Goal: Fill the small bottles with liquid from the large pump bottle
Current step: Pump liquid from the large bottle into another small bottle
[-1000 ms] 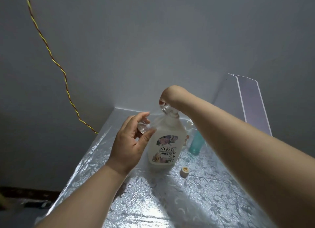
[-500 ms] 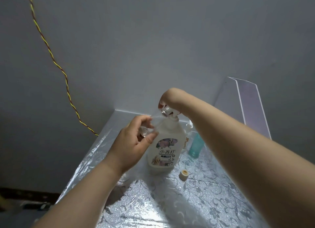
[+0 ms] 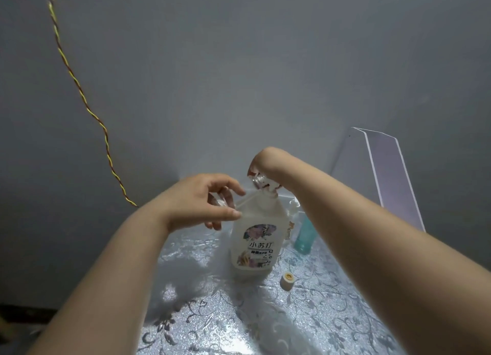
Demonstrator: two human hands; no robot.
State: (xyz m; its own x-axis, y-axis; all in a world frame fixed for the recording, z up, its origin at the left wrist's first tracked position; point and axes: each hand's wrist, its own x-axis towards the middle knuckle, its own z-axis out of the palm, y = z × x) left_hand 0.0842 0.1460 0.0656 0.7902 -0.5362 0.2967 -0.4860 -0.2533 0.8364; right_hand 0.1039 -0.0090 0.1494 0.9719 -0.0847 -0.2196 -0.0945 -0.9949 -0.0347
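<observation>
1. Silvery floral table (image 3: 239, 325) under grey wall; cap (image 3: 287, 280) nearest
2. Pump bottle (image 3: 255, 243) upright mid-table
3. Left hand (image 3: 202, 203) pinches clear small bottle (image 3: 220, 199) beside it
4. Right hand (image 3: 265, 166) fingers curled over pump (image 3: 259, 180)
5. Teal bottle (image 3: 305, 235) behind

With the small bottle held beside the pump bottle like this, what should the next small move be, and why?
Probably press the pump down. The right hand sits on top of the pump bottle, and the left hand holds the small bottle up near the spout, though whether its mouth is exactly under the spout cannot be told. Its cap lies off on the table.
</observation>
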